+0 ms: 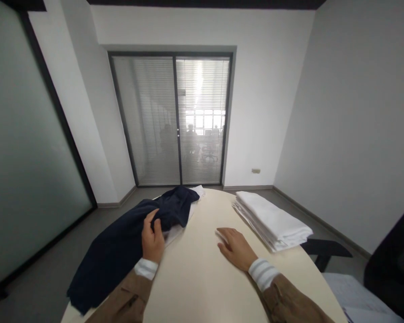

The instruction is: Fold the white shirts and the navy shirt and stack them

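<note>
A dark navy cloth (114,242) lies spread along the left side of the pale round table (202,278), with part of a white cloth (173,234) showing from under its right edge. My left hand (153,237) rests against the navy cloth, thumb and fingers apart, and nothing is visibly gripped. Over the middle of the table, my right hand (234,247) is open with its fingers pointing left, holding nothing. To the right of it sits a folded stack of white cloth (272,220), not touched by either hand.
Black chair parts (399,251) stand at the right, with a white item (360,296) low beside the table. A glass door with blinds (202,121) is behind the table. A frosted glass panel (27,148) stands at the left.
</note>
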{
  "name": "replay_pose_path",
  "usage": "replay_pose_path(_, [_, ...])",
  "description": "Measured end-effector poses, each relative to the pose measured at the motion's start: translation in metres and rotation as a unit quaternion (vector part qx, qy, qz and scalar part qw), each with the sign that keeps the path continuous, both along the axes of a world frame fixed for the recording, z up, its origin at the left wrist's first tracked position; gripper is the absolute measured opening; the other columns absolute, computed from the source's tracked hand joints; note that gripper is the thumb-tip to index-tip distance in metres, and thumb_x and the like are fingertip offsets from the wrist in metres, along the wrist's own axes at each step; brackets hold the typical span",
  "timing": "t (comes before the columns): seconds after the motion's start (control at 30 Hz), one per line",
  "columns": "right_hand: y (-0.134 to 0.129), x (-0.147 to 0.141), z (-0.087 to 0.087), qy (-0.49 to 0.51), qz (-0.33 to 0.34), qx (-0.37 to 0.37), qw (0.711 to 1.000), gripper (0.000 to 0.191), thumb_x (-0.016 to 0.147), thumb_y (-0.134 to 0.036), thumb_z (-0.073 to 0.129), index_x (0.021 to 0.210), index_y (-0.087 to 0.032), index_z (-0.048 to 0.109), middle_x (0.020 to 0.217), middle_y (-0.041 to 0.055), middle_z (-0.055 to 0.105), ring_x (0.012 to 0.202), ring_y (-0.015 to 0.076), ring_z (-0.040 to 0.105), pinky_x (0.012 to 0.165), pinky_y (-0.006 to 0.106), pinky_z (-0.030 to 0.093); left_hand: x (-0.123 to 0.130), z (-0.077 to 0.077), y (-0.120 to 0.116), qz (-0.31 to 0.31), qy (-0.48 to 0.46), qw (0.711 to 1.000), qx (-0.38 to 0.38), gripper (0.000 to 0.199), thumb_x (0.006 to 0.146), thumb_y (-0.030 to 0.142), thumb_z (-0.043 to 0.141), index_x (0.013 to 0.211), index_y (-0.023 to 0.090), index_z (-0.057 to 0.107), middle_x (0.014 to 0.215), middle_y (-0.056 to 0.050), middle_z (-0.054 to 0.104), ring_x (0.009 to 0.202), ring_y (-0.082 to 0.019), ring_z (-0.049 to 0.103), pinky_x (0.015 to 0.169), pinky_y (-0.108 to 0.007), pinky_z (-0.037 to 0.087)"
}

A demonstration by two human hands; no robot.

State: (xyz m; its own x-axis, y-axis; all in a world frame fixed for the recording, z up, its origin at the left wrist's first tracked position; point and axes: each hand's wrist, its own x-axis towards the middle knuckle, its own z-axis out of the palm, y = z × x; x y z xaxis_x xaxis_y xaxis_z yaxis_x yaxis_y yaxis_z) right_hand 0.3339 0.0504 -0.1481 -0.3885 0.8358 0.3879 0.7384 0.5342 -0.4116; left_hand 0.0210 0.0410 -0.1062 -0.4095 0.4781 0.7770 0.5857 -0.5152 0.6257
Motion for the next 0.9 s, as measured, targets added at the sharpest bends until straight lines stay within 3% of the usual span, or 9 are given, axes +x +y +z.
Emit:
replay_pose_path(0.1, [-0.004, -0.008, 0.000, 0.075, 0.000, -0.041, 0.996, 0.053, 0.091, -0.042, 0.058, 0.141, -0.025, 0.052, 0.118, 0.0107, 0.068, 0.110, 0.0277, 0.062, 0.101, 0.047, 0.045, 0.040, 0.003, -0.031, -0.109, 0.074, 0.988, -0.080, 0.032, 0.101, 0.037, 0.038, 0.118, 0.020, 0.059, 0.118, -0.012, 0.068, 0.113, -0.024, 0.063, 0.101, -0.039, 0.049])
replay_pose_path(0.2, [-0.005, -0.017, -0.006, 0.168, -0.007, -0.095, 0.981, 0.052, 0.095, -0.047, 0.050, 0.144, -0.029, 0.051, 0.112, 0.0084, 0.070, 0.104, 0.0260, 0.065, 0.099, 0.047, 0.047, 0.073, -0.003, -0.057, -0.229, 0.192, 0.929, -0.218, 0.032, 0.101, 0.033, 0.036, 0.114, 0.022, 0.063, 0.116, -0.011, 0.069, 0.109, -0.024, 0.065, 0.096, -0.037, 0.051])
replay_pose_path(0.3, [-0.002, -0.023, -0.012, 0.240, 0.004, -0.130, 0.962, 0.049, 0.090, -0.045, 0.058, 0.135, -0.025, 0.059, 0.106, 0.0073, 0.072, 0.098, 0.0253, 0.066, 0.094, 0.045, 0.051, 0.091, -0.005, -0.076, -0.261, 0.288, 0.863, -0.324, 0.029, 0.097, 0.035, 0.045, 0.115, 0.022, 0.064, 0.112, -0.010, 0.070, 0.102, -0.028, 0.068, 0.090, -0.040, 0.052])
replay_pose_path(0.37, [0.003, -0.024, -0.015, 0.287, 0.014, -0.152, 0.946, 0.044, 0.084, -0.039, 0.062, 0.125, -0.021, 0.064, 0.102, 0.0067, 0.073, 0.092, 0.0241, 0.068, 0.089, 0.043, 0.054, 0.095, 0.000, -0.084, -0.264, 0.325, 0.837, -0.352, 0.031, 0.095, 0.041, 0.050, 0.117, 0.024, 0.065, 0.112, -0.009, 0.071, 0.098, -0.031, 0.069, 0.087, -0.042, 0.053])
replay_pose_path(0.5, [0.015, -0.016, -0.018, 0.372, -0.020, -0.151, 0.916, 0.043, 0.079, -0.033, 0.057, 0.119, -0.018, 0.064, 0.109, 0.0081, 0.073, 0.083, 0.0220, 0.069, 0.081, 0.041, 0.057, 0.089, 0.007, -0.086, -0.209, 0.358, 0.854, -0.315, 0.036, 0.094, 0.045, 0.051, 0.117, 0.024, 0.068, 0.117, -0.012, 0.070, 0.110, -0.036, 0.063, 0.100, -0.054, 0.044])
replay_pose_path(0.6, [0.024, -0.005, -0.020, 0.392, -0.103, -0.092, 0.909, 0.048, 0.079, -0.032, 0.052, 0.124, -0.017, 0.061, 0.120, 0.0109, 0.070, 0.097, 0.0248, 0.069, 0.091, 0.043, 0.056, 0.083, -0.006, -0.082, -0.147, 0.365, 0.867, -0.306, 0.058, 0.083, 0.049, 0.064, 0.134, 0.021, 0.061, 0.142, -0.019, 0.055, 0.131, -0.046, 0.046, 0.109, -0.068, 0.028])
replay_pose_path(0.77, [0.028, 0.007, -0.017, 0.377, -0.209, -0.021, 0.902, 0.053, 0.083, -0.036, 0.049, 0.131, -0.018, 0.060, 0.133, 0.0129, 0.064, 0.121, 0.0314, 0.060, 0.104, 0.048, 0.048, 0.083, -0.030, -0.080, -0.176, 0.363, 0.845, -0.351, 0.079, 0.075, 0.052, 0.071, 0.147, 0.024, 0.050, 0.139, -0.022, 0.057, 0.125, -0.051, 0.049, 0.098, -0.068, 0.040])
replay_pose_path(0.83, [0.024, 0.004, -0.010, 0.374, -0.200, 0.010, 0.906, 0.051, 0.085, -0.040, 0.052, 0.130, -0.018, 0.060, 0.133, 0.0136, 0.063, 0.125, 0.0317, 0.057, 0.109, 0.049, 0.043, 0.084, -0.028, -0.079, -0.190, 0.346, 0.852, -0.344, 0.083, 0.078, 0.054, 0.068, 0.152, 0.026, 0.042, 0.137, -0.020, 0.059, 0.122, -0.049, 0.053, 0.096, -0.065, 0.043])
replay_pose_path(0.9, [0.015, -0.003, -0.001, 0.361, -0.153, 0.038, 0.919, 0.049, 0.086, -0.041, 0.055, 0.130, -0.018, 0.059, 0.134, 0.0134, 0.062, 0.126, 0.0300, 0.055, 0.112, 0.048, 0.039, 0.083, -0.024, -0.074, -0.204, 0.310, 0.867, -0.332, 0.090, 0.080, 0.053, 0.067, 0.157, 0.028, 0.028, 0.147, -0.019, 0.049, 0.123, -0.044, 0.056, 0.098, -0.058, 0.046])
